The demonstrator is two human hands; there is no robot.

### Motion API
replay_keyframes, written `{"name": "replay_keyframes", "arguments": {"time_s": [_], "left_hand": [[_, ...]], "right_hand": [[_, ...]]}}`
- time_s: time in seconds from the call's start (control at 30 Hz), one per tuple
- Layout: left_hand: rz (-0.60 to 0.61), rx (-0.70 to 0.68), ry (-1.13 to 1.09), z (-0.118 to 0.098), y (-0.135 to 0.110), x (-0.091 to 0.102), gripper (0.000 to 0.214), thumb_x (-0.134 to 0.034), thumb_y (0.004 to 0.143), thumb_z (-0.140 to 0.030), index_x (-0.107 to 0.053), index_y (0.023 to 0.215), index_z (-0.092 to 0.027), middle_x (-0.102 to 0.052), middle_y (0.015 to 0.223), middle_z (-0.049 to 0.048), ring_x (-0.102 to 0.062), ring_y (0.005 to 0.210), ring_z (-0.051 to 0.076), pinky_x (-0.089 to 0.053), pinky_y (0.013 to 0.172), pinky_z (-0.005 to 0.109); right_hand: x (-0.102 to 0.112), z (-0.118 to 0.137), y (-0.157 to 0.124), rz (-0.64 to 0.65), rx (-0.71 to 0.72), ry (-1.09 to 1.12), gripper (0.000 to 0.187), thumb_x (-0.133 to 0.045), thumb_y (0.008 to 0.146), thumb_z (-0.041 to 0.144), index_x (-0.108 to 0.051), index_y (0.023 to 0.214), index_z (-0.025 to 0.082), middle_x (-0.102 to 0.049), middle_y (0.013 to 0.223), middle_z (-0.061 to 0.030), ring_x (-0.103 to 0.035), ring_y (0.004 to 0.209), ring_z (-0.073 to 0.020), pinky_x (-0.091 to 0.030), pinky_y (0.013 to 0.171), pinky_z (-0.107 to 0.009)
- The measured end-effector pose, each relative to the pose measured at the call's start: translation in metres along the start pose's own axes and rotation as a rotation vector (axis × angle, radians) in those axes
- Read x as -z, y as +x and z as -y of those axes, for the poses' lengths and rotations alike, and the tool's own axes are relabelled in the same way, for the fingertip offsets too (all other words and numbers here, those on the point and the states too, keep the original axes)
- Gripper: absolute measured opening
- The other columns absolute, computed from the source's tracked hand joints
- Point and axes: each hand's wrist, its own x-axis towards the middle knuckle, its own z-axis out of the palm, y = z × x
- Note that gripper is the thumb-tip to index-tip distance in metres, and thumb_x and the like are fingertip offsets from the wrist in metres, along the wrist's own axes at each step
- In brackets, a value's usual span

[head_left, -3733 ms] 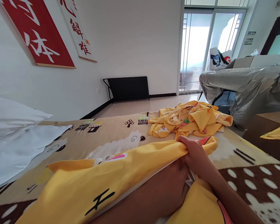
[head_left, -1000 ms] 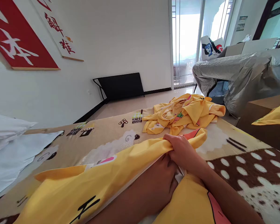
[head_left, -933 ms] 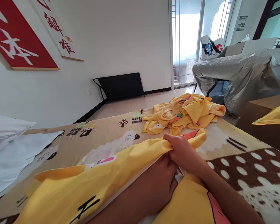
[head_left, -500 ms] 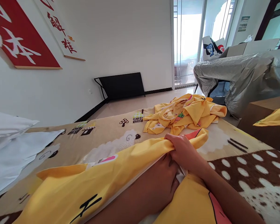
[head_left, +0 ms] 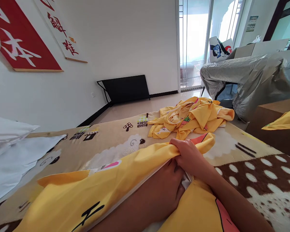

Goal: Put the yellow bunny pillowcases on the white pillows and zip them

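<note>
A yellow printed pillowcase lies across the bed in front of me, its open edge showing a white underside. My right hand is closed round the bunched cloth near its far end. Just below and touching it, my left hand reaches along the opening with its fingers curled. A bit of white cloth pokes out between the two hands. The left fingertips are partly hidden in the folds. More of the yellow fabric drapes beneath my right forearm, with a pink patch on it.
A crumpled heap of yellow printed cloth lies at the bed's far edge. White cloth is at left on the patterned blanket. A cardboard box with yellow fabric stands at right, near a plastic-covered table.
Both hands keep the same hold and place on the yellow pillowcase. Only the camera view has shifted very slightly.
</note>
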Motion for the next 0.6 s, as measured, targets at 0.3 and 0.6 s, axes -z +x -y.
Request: {"name": "replay_keyframes", "arguments": {"time_s": [0.3, 0.6], "left_hand": [[0.020, 0.022, -0.011, 0.0001, 0.0002, 0.0012, 0.046, -0.043, 0.086, -0.030, -0.046, 0.131, -0.019, -0.046, 0.137, 0.0092, -0.037, 0.129, 0.025, -0.025, 0.114, 0.044], [0.019, 0.013, -0.002, -0.0008, 0.0009, 0.0008, 0.044, -0.042, 0.087, -0.030, -0.048, 0.129, -0.018, -0.047, 0.135, 0.0095, -0.039, 0.127, 0.025, -0.026, 0.113, 0.045]], "right_hand": [[-0.0012, -0.0019, 0.0013, -0.002, 0.013, 0.001, 0.012, -0.043, 0.063, 0.011, -0.043, 0.069, 0.021, -0.056, 0.066, 0.0000, -0.037, 0.061, -0.0143, -0.021, 0.060, -0.025], [0.0001, -0.0002, 0.0013, 0.015, 0.009, -0.026, 0.013, -0.043, 0.064, 0.010, -0.046, 0.070, 0.021, -0.059, 0.069, -0.0005, -0.044, 0.063, -0.0146, -0.024, 0.062, -0.025]]}}
